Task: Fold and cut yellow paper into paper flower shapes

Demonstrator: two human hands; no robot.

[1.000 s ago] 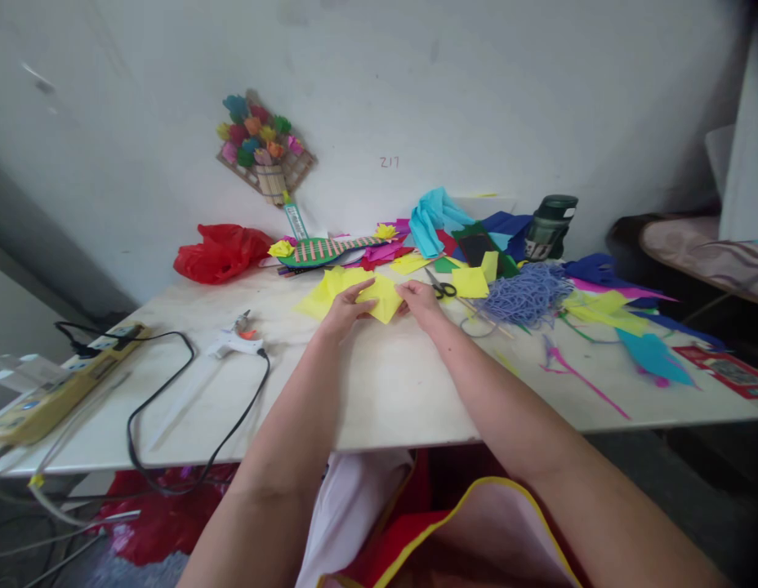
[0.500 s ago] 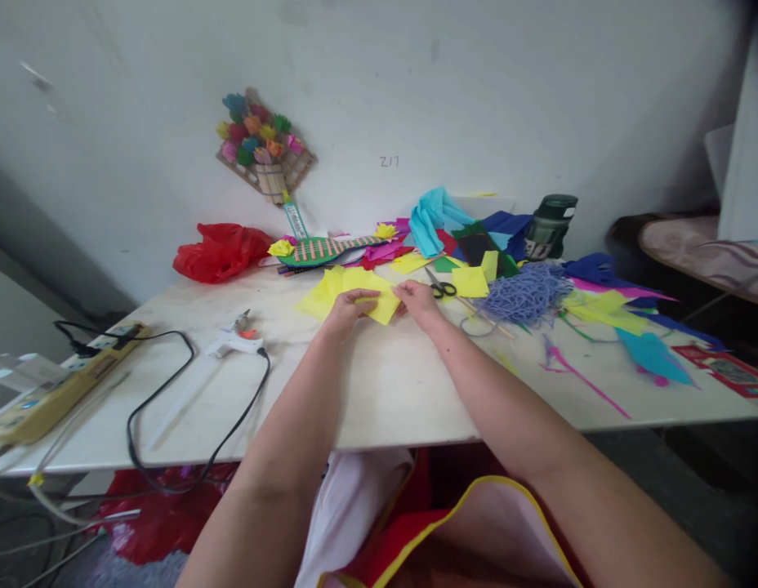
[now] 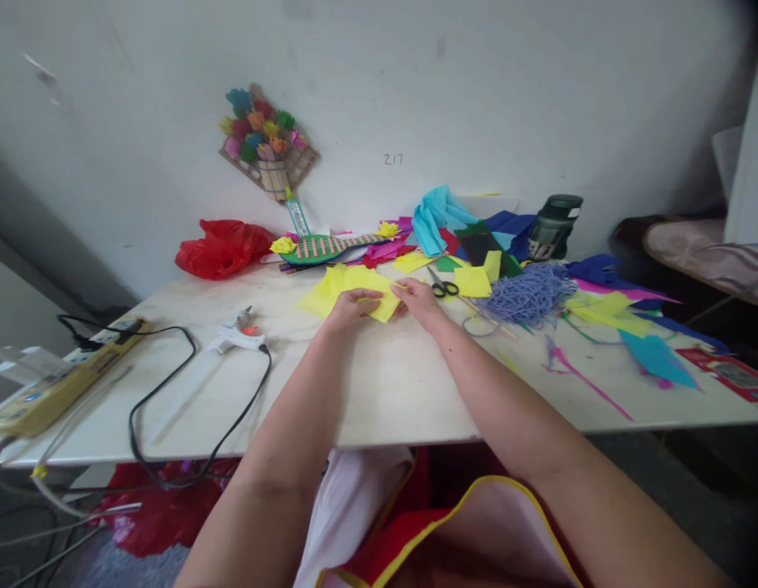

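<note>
1. Your left hand (image 3: 350,307) lies palm down on the yellow paper (image 3: 354,291), fingers curled over its near edge and pinning it to the table (image 3: 379,384).
2. Your right hand (image 3: 419,299) pinches the paper's right corner between thumb and fingertips; a thin stick (image 3: 396,287) appears to run along that edge, though whether the fingers grip it cannot be told.
3. The yellow paper sits at the middle of the table toward its far side, flat under both hands, its left part spread free.
4. Judgement: the step in hand is folding or rolling the sheet at its right corner. The next move calls for steady pressure from the left hand and a tight, even turn from the right, so the crease or roll starts straight.
5. Scissors (image 3: 441,286) lie just beside your right hand; blue yarn (image 3: 526,294) lies further right.
6. A glue gun (image 3: 235,336) rests well to the left, its cord (image 3: 171,392) looping to a power strip (image 3: 54,384).
</note>
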